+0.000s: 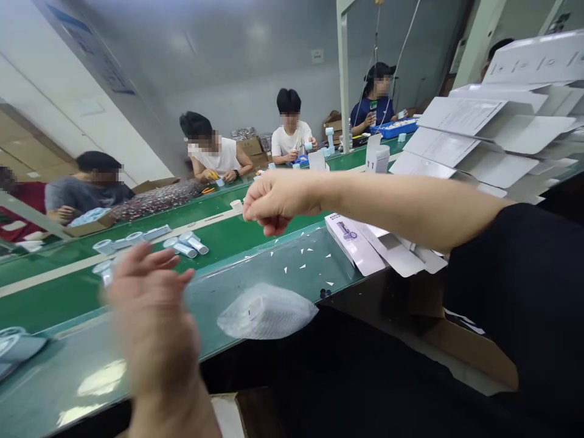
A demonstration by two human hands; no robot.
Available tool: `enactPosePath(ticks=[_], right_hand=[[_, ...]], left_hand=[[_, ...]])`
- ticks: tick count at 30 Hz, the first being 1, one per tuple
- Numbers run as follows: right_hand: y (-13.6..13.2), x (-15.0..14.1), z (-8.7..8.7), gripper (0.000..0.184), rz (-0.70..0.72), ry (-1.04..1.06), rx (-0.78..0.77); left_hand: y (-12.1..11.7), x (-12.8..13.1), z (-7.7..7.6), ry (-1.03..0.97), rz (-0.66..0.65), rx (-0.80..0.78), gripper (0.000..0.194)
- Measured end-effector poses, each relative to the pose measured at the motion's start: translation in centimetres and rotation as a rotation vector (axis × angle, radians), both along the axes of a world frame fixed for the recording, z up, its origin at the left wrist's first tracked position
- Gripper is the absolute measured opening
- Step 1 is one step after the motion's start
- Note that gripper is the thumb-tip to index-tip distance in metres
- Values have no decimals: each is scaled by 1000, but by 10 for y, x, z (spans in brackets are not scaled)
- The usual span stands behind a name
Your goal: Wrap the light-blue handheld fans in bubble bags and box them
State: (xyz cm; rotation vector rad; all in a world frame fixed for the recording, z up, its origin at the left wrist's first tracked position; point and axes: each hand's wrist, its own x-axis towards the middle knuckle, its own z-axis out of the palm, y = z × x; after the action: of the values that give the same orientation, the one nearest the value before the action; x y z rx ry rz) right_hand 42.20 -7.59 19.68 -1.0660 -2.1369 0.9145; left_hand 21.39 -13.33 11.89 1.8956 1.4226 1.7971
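My left hand (150, 316) is raised at the lower left, blurred by motion, with its fingers spread and nothing in it. It hovers over the glass-topped ledge (68, 377). My right hand (274, 204) reaches in from the right above the green conveyor belt (228, 234). Its fingers are curled into a loose fist and I see nothing in them. A white foam pouch (267, 310) lies on the ledge between my hands. Flat white carton blanks (365, 246) lie under my right forearm.
Several pale-blue cylinders (187, 243) lie on the belt, and more pale-blue parts (16, 347) sit at the far left. Small white paper scraps (301, 257) dot the ledge. A tall stack of flat cartons (497, 128) rises at the right. Several co-workers (214, 155) sit across the belt.
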Motion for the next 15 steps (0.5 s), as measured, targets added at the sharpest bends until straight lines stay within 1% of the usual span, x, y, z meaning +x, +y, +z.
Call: enactPosePath(ticks=[1, 2, 3, 4, 5, 6, 7, 8, 9, 10, 11, 12, 13, 14, 15], right_hand=[[-6, -1, -24, 8, -27, -18, 79], [-17, -3, -54, 14, -57, -43, 168], [-31, -7, -90, 22, -137, -49, 271], [-46, -10, -130, 23, -148, -55, 301], [-61, -14, -171, 20, -143, -67, 311], [-74, -16, -213, 22, -133, -78, 321], [-84, -18, -254, 32, -121, -84, 361], [-92, -19, -290, 41, -89, -95, 462], [-98, -20, -322, 44, -26, -125, 498], [-103, -20, -348, 47, 64, -177, 476], [-106, -19, -368, 49, 134, -229, 421], [-109, -18, -382, 50, 206, -281, 332], [-110, -17, -391, 52, 272, -325, 240], [-111, -15, -394, 52, 333, -354, 169], [-111, -13, -394, 50, 397, -371, 128]], left_hand=[[4, 8, -23, 82, -26, -60, 56], [6, 17, -50, 170, -55, -131, 59], [7, 27, -80, 416, -84, -268, 62], [8, 37, -110, 641, -120, -386, 58], [9, 45, -138, 774, -105, -433, 47], [10, 51, -163, 839, -60, -423, 41], [12, 54, -182, 860, -11, -377, 41], [13, 55, -196, 863, 9, -319, 41], [15, 53, -206, 850, 17, -252, 44], [17, 51, -210, 833, 8, -189, 46], [18, 48, -212, 815, -18, -127, 45], [19, 44, -211, 791, -55, -60, 41], [19, 40, -210, 750, -94, 15, 33], [17, 36, -208, 683, -113, 85, 25], [13, 30, -206, 592, -100, 142, 18]])
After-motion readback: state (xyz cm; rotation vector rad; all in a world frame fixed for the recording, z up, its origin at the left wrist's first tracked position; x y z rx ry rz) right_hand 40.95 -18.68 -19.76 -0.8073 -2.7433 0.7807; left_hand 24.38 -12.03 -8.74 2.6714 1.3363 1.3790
